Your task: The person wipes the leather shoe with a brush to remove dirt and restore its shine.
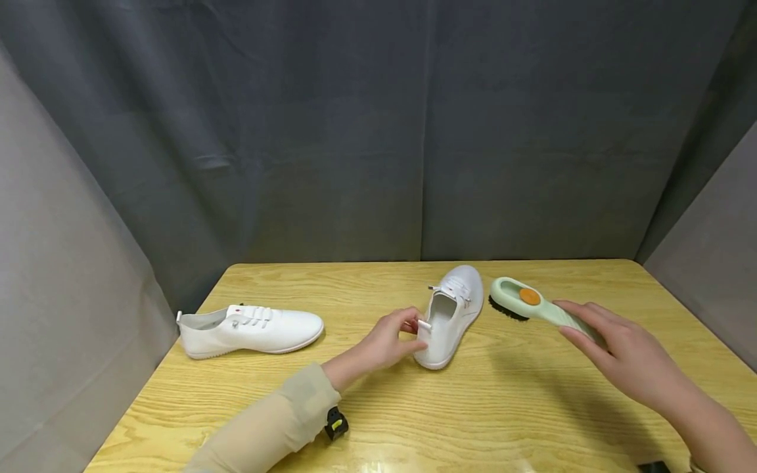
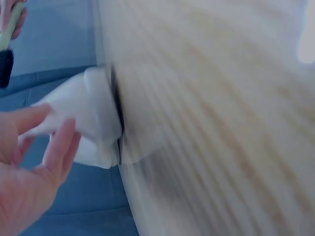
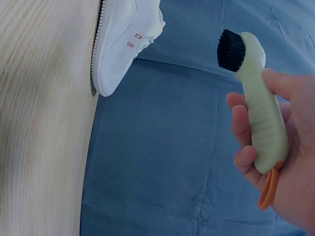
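Note:
A white lace-up sneaker (image 1: 451,318) lies right of the middle of the table, its toe pointing to the back. My left hand (image 1: 390,338) is at its heel, thumb and fingers curled about the pull tab (image 1: 424,330). In the left wrist view the sneaker (image 2: 96,105) is blurred, with fingertips overlapping its heel. My right hand (image 1: 621,351) grips the handle of a pale green brush (image 1: 550,311) with an orange button and black bristles. The brush is held above the table, right of the sneaker, its bristles (image 3: 231,50) facing that way in the right wrist view.
A second white sneaker (image 1: 254,332) lies on the left side of the wooden table (image 1: 378,407), toe to the right. Dark cloth (image 1: 331,131) hangs behind the table, with pale panels at both sides. An orange loop (image 3: 268,189) hangs from the brush handle.

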`<state>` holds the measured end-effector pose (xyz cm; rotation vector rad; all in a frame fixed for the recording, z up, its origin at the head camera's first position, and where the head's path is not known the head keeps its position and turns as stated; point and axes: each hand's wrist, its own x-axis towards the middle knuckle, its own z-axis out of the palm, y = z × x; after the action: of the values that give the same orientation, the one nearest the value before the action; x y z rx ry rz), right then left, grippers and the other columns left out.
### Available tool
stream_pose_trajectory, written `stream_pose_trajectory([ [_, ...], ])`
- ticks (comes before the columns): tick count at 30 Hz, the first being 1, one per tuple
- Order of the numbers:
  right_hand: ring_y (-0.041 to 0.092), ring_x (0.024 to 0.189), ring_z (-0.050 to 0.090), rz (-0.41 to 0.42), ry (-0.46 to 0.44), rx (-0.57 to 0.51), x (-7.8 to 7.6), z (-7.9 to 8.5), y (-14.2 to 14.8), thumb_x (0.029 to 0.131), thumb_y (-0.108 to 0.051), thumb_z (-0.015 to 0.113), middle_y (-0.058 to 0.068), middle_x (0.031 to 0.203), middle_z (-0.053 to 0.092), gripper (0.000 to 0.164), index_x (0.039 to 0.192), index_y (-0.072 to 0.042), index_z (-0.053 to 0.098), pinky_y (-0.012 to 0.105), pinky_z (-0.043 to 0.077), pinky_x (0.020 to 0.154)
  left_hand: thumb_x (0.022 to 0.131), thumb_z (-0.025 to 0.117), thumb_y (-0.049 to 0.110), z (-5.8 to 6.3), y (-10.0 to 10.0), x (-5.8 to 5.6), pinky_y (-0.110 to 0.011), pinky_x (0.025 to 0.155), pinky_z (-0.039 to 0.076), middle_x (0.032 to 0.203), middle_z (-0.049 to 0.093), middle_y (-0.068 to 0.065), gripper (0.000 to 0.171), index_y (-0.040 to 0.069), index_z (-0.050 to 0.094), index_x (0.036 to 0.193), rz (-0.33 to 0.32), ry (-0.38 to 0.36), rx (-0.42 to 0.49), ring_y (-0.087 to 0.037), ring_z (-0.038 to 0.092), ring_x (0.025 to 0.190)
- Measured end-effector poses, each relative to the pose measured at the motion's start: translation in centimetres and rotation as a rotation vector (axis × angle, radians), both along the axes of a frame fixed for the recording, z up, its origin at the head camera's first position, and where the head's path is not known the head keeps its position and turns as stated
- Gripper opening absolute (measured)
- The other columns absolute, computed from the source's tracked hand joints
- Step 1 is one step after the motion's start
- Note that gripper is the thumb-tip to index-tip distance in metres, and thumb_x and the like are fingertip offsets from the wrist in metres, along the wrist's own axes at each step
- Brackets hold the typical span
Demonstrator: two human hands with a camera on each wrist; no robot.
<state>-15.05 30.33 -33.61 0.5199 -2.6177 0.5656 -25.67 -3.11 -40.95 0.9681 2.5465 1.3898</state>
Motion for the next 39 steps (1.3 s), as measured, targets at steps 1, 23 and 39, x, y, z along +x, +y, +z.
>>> stream_pose_trajectory([
  [1, 0.003, 0.066, 0.042, 0.002, -0.003, -0.001, 0.0, 0.0, 0.0, 0.094, -0.015, 0.065, -0.009, 0.089, 0.053, 0.035, 0.129, -0.010, 0.059, 0.027, 0.033, 0.056, 0.084, 0.074, 0.001, 0.0, 0.1, -0.1, -0.032, 0.089, 0.049, 0.098, 0.063, -0.003, 0.021, 0.007, 0.060, 0.098, -0.018, -0.010, 0.014, -0.020, 0.062, 0.097],
  [23, 0.005, 0.068, 0.044, -0.047, -0.014, 0.034, 0.1, -0.4, 0.8, 0.096, -0.019, 0.063, -0.004, 0.096, 0.058, 0.037, 0.131, -0.009, 0.058, 0.029, 0.034, 0.056, 0.084, 0.075, 0.005, -0.1, 6.4, -2.0, -0.020, 0.074, 0.049, 0.090, 0.063, 0.002, 0.019, 0.009, 0.061, 0.096, 0.071, -0.104, 0.037, -0.012, 0.062, 0.085],
  [39, 0.009, 0.074, 0.047, -0.057, -0.028, 0.031, 0.0, -0.5, 0.9, 0.095, -0.020, 0.064, 0.003, 0.106, 0.063, 0.037, 0.129, -0.008, 0.059, 0.032, 0.038, 0.058, 0.087, 0.073, 0.006, -0.2, 8.7, -3.1, -0.020, 0.076, 0.049, 0.097, 0.066, 0.002, 0.021, 0.011, 0.064, 0.105, 0.078, -0.160, 0.040, -0.011, 0.062, 0.090],
])
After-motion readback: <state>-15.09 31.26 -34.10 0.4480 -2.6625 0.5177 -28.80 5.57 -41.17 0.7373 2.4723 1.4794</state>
